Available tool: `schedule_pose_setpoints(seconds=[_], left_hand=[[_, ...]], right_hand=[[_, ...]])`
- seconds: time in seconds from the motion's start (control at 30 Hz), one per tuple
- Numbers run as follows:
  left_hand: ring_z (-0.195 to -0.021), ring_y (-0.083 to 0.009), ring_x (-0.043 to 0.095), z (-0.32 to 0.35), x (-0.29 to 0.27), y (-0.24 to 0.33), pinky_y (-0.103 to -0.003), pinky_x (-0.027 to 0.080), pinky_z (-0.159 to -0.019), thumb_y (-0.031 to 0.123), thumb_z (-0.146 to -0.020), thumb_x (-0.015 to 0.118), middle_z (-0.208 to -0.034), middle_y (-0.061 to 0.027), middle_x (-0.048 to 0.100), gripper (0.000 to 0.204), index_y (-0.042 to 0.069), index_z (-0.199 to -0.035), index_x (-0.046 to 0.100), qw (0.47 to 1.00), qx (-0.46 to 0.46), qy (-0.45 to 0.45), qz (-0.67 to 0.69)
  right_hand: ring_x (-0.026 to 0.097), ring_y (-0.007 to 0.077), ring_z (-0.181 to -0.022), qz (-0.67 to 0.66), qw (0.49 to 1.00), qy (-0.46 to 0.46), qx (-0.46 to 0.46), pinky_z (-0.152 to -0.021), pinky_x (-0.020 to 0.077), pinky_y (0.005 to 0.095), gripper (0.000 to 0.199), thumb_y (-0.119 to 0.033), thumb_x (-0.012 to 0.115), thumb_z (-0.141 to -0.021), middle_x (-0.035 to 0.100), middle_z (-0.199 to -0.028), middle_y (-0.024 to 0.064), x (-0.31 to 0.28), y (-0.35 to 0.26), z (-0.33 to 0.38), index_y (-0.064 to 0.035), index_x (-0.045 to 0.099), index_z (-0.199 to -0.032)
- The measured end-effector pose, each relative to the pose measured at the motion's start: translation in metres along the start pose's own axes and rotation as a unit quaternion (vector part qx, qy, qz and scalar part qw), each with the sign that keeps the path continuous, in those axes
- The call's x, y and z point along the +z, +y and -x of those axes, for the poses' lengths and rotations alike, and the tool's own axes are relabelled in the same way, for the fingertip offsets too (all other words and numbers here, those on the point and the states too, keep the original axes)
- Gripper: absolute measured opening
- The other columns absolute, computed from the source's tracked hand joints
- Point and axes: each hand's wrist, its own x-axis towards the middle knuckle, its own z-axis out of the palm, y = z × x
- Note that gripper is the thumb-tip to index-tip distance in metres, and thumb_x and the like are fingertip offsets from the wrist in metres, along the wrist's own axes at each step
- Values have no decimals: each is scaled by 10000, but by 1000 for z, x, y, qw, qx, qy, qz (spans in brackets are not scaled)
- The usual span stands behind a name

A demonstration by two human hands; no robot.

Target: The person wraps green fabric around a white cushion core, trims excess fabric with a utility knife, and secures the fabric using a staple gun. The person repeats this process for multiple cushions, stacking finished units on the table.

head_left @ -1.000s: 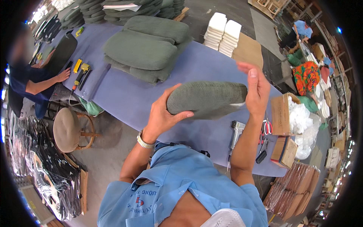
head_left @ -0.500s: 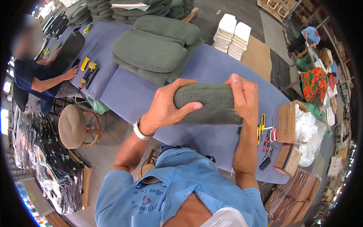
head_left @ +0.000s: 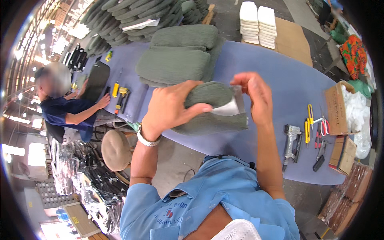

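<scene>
The left hand [head_left: 170,105] has its fingers closed around a dark green fabric cushion cover [head_left: 216,125], held over the near edge of the bench [head_left: 280,76], with white material [head_left: 228,109] showing at its open end. The right hand [head_left: 258,99] is at that end, fingers bent and blurred; whether they pinch the edge, I cannot tell. Stacked green cushions [head_left: 176,64] lie beyond; a staple gun [head_left: 292,145] and red-handled scissors [head_left: 325,127] lie to the right.

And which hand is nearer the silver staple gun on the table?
The right hand: it's above and left of the staple gun in the picture, by the green cushion. The left hand holds the cushion, farther left.
</scene>
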Motion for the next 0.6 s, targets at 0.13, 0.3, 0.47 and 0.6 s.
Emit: schedule_pose_setpoints(seconds=[0.13,0.3,0.47,0.6], left_hand=[[-716,-351,718,48,-16,-70,-378,545,-653,634,-955,608,-829,-178,737,658,0,-1064,744,991,-87,24,99],[-753,-337,714,91,-22,-85,-377,547,-697,663,-1028,423,-855,-169,741,766,-31,-1019,746,979,-91,64,170],[-810,-354,699,112,-22,-79,-402,544,-747,493,-1100,337,-921,-173,743,672,-29,-1018,751,980,-84,110,140],[-899,-356,695,97,-21,-58,-421,524,-849,322,-1117,351,-946,-176,743,539,-9,-988,757,978,-99,140,116]], right_hand=[[625,158,-1029,-49,996,-72,15,-935,501,333,335,-273,613,-1043,692,-1129,93,25,8,24,8,640,-1223],[650,286,-813,108,980,-45,-164,-813,535,356,362,-236,788,-894,690,-945,99,81,1,10,-22,668,-1160],[622,320,-743,103,978,-164,-75,-674,497,397,322,-299,766,-914,644,-860,157,114,6,15,-18,614,-953],[579,344,-633,139,973,-167,-72,-586,463,413,346,-320,750,-927,606,-755,168,124,10,30,-31,579,-844]])
